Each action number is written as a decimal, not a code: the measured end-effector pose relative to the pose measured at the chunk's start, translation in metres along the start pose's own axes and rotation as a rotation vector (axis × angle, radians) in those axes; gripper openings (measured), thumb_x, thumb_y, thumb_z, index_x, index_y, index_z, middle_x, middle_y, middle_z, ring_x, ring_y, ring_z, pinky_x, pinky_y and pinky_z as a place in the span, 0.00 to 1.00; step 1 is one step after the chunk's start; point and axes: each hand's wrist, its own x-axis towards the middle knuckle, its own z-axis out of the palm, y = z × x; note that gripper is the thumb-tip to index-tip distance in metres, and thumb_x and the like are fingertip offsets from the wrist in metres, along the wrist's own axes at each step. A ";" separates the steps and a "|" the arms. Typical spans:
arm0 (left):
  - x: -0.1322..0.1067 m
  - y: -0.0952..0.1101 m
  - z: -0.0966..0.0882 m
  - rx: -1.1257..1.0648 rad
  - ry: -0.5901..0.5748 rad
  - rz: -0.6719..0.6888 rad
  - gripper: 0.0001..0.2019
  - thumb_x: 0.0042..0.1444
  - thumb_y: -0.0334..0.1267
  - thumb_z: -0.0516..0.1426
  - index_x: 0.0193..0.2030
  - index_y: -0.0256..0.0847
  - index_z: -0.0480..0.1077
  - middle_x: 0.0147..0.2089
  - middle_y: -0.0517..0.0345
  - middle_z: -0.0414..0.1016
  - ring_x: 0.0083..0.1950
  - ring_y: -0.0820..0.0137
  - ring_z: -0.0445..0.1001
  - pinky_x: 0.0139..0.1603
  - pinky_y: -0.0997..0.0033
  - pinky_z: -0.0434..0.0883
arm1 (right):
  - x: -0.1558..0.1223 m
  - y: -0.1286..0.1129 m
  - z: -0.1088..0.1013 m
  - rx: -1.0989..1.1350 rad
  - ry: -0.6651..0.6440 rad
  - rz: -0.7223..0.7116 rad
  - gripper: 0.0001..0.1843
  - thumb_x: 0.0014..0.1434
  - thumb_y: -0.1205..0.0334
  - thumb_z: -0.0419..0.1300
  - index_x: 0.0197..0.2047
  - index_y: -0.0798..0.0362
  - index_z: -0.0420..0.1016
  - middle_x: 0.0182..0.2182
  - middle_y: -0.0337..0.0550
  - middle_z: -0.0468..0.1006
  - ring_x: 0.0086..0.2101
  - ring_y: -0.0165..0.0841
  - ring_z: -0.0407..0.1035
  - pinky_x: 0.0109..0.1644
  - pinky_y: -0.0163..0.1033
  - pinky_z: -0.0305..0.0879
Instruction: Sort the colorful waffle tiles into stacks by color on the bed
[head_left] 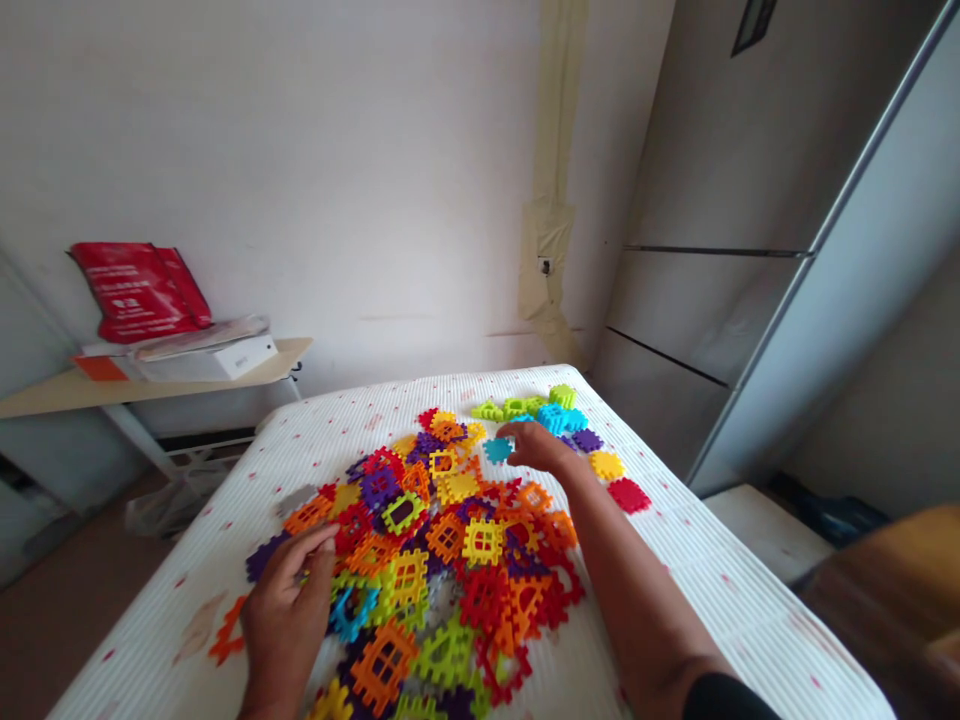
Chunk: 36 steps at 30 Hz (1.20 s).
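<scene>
At the far side of the heap, what is the right hand nearest to?

A teal plastic block piece, lying just left of its fingertips, near the upper middle of the frame. The piece lies at the edge of a heap of interlocking plastic pieces on a white quilted bedcover.

Which way does that piece lie, and which hand is closer?

It lies to the frame's left of the right hand's fingers, which stretch toward it, held loosely together. The piece is roughly square and set like a diamond, so it shows no clear long axis. The right hand is much nearer; the left hand sits well away at the lower left.

And the left hand's fingers?

They are slightly spread and curve down over the near edge of the heap, close to a purple piece and a blue piece. Whether they grip anything cannot be told.

What stays hard to make out?

Whether the right fingertips touch the teal piece, or pinch it, cannot be told: they overlap it from this angle. The left palm's underside is hidden, and the frame's bottom edge cuts off the heap.
</scene>
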 end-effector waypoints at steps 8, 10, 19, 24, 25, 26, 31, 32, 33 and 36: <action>0.001 0.000 0.000 0.023 -0.005 -0.005 0.15 0.52 0.49 0.52 0.36 0.45 0.74 0.40 0.55 0.77 0.42 0.62 0.74 0.45 0.64 0.70 | -0.023 0.095 -0.063 -0.063 0.413 0.390 0.28 0.47 0.72 0.60 0.54 0.53 0.70 0.45 0.45 0.77 0.39 0.33 0.72 0.45 0.34 0.65; 0.001 0.000 0.000 0.019 -0.006 -0.004 0.14 0.52 0.49 0.52 0.36 0.45 0.74 0.40 0.55 0.77 0.42 0.62 0.74 0.45 0.64 0.70 | -0.026 0.119 -0.062 -0.091 0.388 0.442 0.28 0.46 0.73 0.60 0.52 0.52 0.71 0.46 0.45 0.77 0.42 0.35 0.72 0.47 0.35 0.64; 0.001 -0.002 0.001 0.061 -0.008 -0.007 0.14 0.51 0.50 0.52 0.36 0.47 0.73 0.40 0.57 0.77 0.42 0.62 0.74 0.46 0.62 0.70 | -0.011 0.142 -0.044 -0.148 0.261 0.446 0.30 0.44 0.75 0.60 0.53 0.55 0.71 0.45 0.47 0.77 0.44 0.37 0.71 0.45 0.33 0.65; 0.001 -0.003 0.000 0.075 -0.011 -0.027 0.14 0.52 0.51 0.52 0.36 0.47 0.73 0.40 0.57 0.77 0.41 0.62 0.74 0.46 0.62 0.70 | -0.003 0.140 -0.040 -0.176 0.208 0.438 0.31 0.44 0.76 0.59 0.55 0.56 0.70 0.45 0.49 0.77 0.43 0.38 0.72 0.45 0.34 0.64; 0.001 -0.003 0.000 0.075 -0.013 -0.032 0.15 0.51 0.51 0.52 0.36 0.46 0.73 0.40 0.56 0.77 0.42 0.61 0.74 0.46 0.61 0.70 | -0.002 0.140 -0.039 -0.181 0.206 0.438 0.32 0.45 0.76 0.59 0.55 0.56 0.69 0.46 0.50 0.77 0.43 0.37 0.71 0.45 0.34 0.64; 0.001 -0.003 0.000 0.072 -0.016 -0.036 0.15 0.51 0.51 0.52 0.36 0.46 0.73 0.40 0.56 0.77 0.42 0.61 0.74 0.47 0.61 0.70 | -0.002 0.140 -0.038 -0.186 0.205 0.441 0.32 0.45 0.75 0.58 0.56 0.57 0.68 0.46 0.50 0.76 0.43 0.37 0.71 0.45 0.34 0.64; 0.001 -0.002 0.000 0.053 -0.030 -0.052 0.16 0.51 0.51 0.52 0.36 0.45 0.73 0.41 0.55 0.77 0.43 0.61 0.74 0.49 0.61 0.69 | -0.009 0.137 -0.037 -0.206 0.202 0.463 0.32 0.46 0.71 0.59 0.57 0.55 0.67 0.47 0.49 0.75 0.43 0.37 0.70 0.44 0.35 0.64; 0.001 -0.001 0.001 0.057 -0.032 -0.056 0.16 0.50 0.51 0.52 0.36 0.45 0.73 0.40 0.55 0.77 0.43 0.61 0.74 0.49 0.62 0.69 | -0.011 0.136 -0.037 -0.208 0.201 0.467 0.32 0.46 0.69 0.60 0.57 0.55 0.66 0.47 0.49 0.75 0.44 0.37 0.70 0.43 0.35 0.63; 0.001 -0.001 0.001 0.063 -0.035 -0.058 0.16 0.50 0.51 0.52 0.36 0.44 0.74 0.40 0.55 0.77 0.43 0.61 0.74 0.49 0.62 0.69 | -0.012 0.135 -0.036 -0.210 0.199 0.472 0.32 0.47 0.67 0.61 0.57 0.54 0.65 0.47 0.49 0.75 0.44 0.37 0.70 0.43 0.35 0.63; 0.002 0.000 0.001 0.073 -0.047 -0.059 0.17 0.50 0.52 0.52 0.36 0.44 0.74 0.41 0.55 0.77 0.43 0.61 0.74 0.48 0.64 0.69 | -0.015 0.131 -0.033 -0.216 0.190 0.494 0.35 0.47 0.59 0.63 0.58 0.56 0.63 0.47 0.51 0.74 0.44 0.38 0.70 0.43 0.35 0.63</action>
